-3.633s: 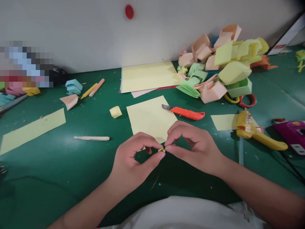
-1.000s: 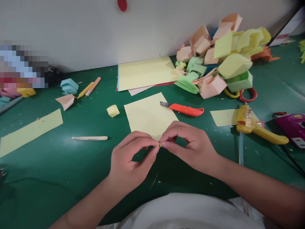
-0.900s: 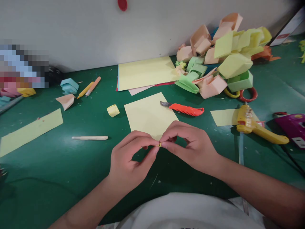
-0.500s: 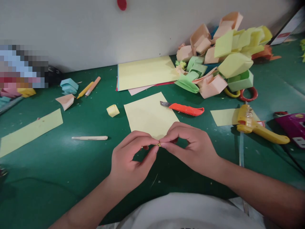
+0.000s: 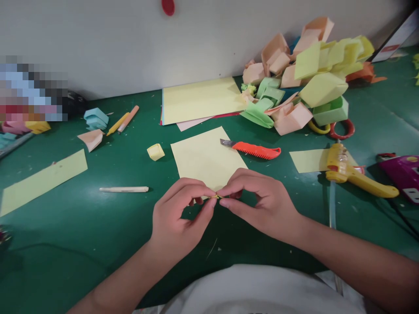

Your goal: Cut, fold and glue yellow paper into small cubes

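Note:
A small, thin yellow paper piece [image 5: 216, 197] sits between my fingertips, mostly hidden by them. My left hand [image 5: 183, 211] pinches it between thumb and forefinger. From the other side, my right hand [image 5: 265, 203] has its forefinger and thumb at the same piece, with a slight gap between the two tips. Just behind both hands lies a pale yellow paper sheet [image 5: 204, 157]. On the sheet's right edge rests an orange utility knife [image 5: 257, 150], blade out. A small folded yellow paper shape [image 5: 156, 151] lies left of the sheet.
A white pen [image 5: 124, 189] and a paper strip [image 5: 46, 181] lie leftward. Folded paper pieces [image 5: 294, 83] are heaped at the back right, near red-handled scissors [image 5: 342, 129]. A yellow glue gun [image 5: 360, 176] with a clear glue stick lies right. Stacked paper [image 5: 201, 100] lies by the wall.
My right thumb has dropped slightly away from the forefinger tip, and more of the thin yellow piece shows. Both hands have shifted very little.

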`<action>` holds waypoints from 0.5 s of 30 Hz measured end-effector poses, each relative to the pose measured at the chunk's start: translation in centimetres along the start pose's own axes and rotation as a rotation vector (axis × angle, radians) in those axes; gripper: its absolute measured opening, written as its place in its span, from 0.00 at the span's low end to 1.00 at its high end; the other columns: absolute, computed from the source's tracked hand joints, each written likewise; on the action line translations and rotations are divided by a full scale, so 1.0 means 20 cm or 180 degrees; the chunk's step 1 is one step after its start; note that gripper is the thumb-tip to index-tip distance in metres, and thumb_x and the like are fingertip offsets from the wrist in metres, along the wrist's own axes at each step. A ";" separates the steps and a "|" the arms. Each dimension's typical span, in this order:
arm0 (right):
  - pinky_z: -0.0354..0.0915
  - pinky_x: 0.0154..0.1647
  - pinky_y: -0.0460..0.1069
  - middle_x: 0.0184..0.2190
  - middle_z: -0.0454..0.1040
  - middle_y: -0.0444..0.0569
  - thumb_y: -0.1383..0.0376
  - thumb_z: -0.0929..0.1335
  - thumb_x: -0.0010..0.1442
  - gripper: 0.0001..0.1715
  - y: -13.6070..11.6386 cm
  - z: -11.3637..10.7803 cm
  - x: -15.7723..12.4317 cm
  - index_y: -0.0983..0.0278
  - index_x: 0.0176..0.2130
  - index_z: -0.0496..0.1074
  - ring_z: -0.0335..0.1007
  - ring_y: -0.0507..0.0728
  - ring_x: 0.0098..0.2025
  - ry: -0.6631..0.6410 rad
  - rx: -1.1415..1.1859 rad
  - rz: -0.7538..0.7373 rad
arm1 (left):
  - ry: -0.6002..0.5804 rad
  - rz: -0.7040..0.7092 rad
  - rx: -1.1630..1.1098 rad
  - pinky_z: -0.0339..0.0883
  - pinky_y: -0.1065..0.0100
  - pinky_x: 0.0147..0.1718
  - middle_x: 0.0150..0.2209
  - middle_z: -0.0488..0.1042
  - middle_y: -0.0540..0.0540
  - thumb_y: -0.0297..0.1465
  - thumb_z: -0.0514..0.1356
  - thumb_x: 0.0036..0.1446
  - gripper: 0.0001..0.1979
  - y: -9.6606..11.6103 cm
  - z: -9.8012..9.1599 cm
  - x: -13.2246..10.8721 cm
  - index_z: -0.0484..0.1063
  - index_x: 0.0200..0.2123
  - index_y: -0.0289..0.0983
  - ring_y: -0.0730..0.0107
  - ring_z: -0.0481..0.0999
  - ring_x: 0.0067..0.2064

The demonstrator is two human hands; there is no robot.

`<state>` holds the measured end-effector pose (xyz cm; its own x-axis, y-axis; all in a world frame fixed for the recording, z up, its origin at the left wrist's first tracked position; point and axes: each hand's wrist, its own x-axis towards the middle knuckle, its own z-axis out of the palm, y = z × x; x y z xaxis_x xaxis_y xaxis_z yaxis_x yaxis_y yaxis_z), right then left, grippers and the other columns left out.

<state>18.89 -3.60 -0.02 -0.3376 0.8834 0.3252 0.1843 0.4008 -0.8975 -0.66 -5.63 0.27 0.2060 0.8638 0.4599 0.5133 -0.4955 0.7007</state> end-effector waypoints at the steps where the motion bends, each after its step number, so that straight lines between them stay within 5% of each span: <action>1: 0.71 0.32 0.48 0.29 0.76 0.44 0.70 0.73 0.59 0.05 0.00 0.00 0.00 0.60 0.36 0.79 0.73 0.51 0.31 -0.0007 -0.0006 0.0002 | 0.0010 -0.0004 0.0008 0.71 0.69 0.29 0.36 0.76 0.48 0.22 0.63 0.59 0.07 0.00 0.00 0.00 0.76 0.38 0.39 0.74 0.73 0.32; 15: 0.71 0.34 0.48 0.30 0.76 0.45 0.69 0.73 0.59 0.02 0.00 0.00 0.00 0.61 0.35 0.77 0.72 0.51 0.32 -0.0054 -0.0124 -0.0059 | -0.0094 -0.0001 -0.0170 0.72 0.71 0.28 0.34 0.77 0.48 0.22 0.63 0.59 0.06 0.00 0.00 0.01 0.77 0.36 0.39 0.74 0.75 0.32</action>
<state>18.94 -3.67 0.00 -0.3568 0.8715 0.3363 0.2135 0.4265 -0.8789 -0.62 -5.49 0.34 0.2309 0.8658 0.4439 0.4684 -0.4988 0.7293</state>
